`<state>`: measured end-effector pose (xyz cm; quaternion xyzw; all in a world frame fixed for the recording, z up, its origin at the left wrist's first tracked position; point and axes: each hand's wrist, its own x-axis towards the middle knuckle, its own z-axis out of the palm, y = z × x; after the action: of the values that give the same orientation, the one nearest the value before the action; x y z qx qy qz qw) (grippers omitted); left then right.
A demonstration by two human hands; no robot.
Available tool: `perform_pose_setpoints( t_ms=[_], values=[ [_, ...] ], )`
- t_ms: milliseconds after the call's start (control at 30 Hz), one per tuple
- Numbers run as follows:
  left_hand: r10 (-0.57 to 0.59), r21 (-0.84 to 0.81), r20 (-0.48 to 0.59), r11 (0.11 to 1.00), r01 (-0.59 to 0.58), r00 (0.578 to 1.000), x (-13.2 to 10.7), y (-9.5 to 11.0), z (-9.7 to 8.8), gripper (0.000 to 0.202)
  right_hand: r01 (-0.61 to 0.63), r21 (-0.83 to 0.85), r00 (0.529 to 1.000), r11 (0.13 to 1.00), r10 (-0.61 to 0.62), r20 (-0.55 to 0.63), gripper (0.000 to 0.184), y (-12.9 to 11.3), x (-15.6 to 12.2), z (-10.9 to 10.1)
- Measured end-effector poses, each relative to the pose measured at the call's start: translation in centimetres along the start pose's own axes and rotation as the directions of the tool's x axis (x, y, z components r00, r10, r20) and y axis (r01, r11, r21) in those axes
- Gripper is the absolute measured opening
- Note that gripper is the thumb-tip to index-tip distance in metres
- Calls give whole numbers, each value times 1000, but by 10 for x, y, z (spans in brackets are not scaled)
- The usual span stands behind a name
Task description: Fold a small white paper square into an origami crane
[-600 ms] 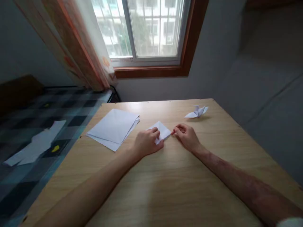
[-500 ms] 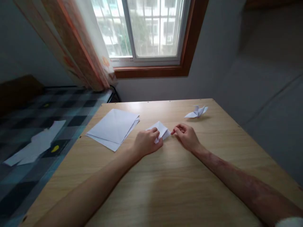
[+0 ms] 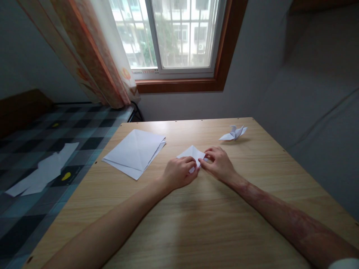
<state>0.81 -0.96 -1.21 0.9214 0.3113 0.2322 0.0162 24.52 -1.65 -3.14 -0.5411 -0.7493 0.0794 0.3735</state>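
A small folded sheet of white paper (image 3: 192, 151) lies at the middle of the wooden table, its pointed corner facing the window. My left hand (image 3: 181, 171) is closed on the paper's near left part, fingers curled over it. At the paper's right corner, my right hand (image 3: 218, 161) pinches the edge between thumb and fingers. Both hands partly hide the folds. Beyond my right hand, a white folded paper crane (image 3: 233, 133) rests on the table.
Several larger white paper sheets (image 3: 131, 149) lie stacked on the table (image 3: 241, 224) at the left. White paper scraps (image 3: 46, 170) are on a checked bed (image 3: 25, 220) beside the table. A window (image 3: 182, 33) and a curtain (image 3: 92, 52) are behind.
My right hand has moved left and now grips the folded paper's right corner. My left hand and the paper have shifted slightly to the right.
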Motion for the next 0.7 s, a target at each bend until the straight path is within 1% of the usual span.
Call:
perform_pose_setpoints(
  t_ms=[100,233,267,367,467,600,700],
  values=[
    [34,-87,30,996,-31,999,1,-5,0,25,-34,-39,999,999,33,-33,15,3,-1,1],
    [-14,-129,28,991,17,1000,6,-16,1,19,-34,-44,998,998,32,-45,11,3,-2,2],
    [-20,-120,32,993,24,999,7,-19,1,22,-25,-51,999,998,23,-45,10,3,-2,3],
    [-17,-93,67,995,23,998,8,-26,0,45,3,-89,1000,996,-6,-24,8,1,-3,2],
    [2,-79,103,997,6,995,7,-31,-1,50,39,-110,999,993,-36,24,16,-1,-3,1],
    [-8,-31,121,999,12,993,11,-35,0,44,72,-92,995,993,-65,78,28,1,-2,1],
    [-1,-26,120,1000,4,993,15,-37,-1,38,83,-85,991,993,-74,113,36,4,-2,1]
  ],
)
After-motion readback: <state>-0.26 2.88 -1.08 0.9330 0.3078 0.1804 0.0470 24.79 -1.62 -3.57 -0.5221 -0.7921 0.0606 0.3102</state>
